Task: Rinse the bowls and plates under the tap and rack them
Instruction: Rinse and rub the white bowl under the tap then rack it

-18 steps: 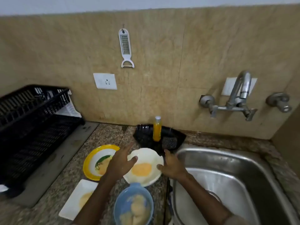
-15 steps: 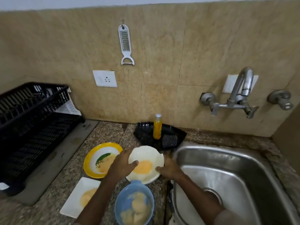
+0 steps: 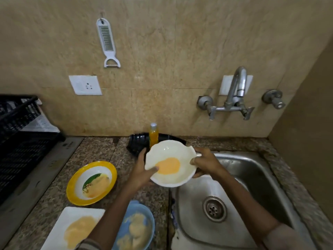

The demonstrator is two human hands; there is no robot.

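Note:
A white scalloped bowl (image 3: 171,154) with an orange smear inside is held off the counter at the sink's left edge. My left hand (image 3: 142,170) grips its left rim and my right hand (image 3: 205,162) grips its right rim. A yellow-rimmed plate (image 3: 75,179), a white square plate (image 3: 59,230) and a blue bowl (image 3: 149,219), all smeared with food, lie on the granite counter to the left. The tap (image 3: 237,87) is on the wall above the steel sink (image 3: 252,170); no water is running. The black dish rack (image 3: 19,141) stands at far left.
A black tray (image 3: 137,145) behind the bowl holds an orange soap bottle (image 3: 153,135). A white peeler (image 3: 108,42) and a wall socket (image 3: 85,85) are on the tiled wall. A side wall closes in at the right of the sink.
Both hands have closed on the white bowl, lifted it off the counter and carried it to the right, toward the sink.

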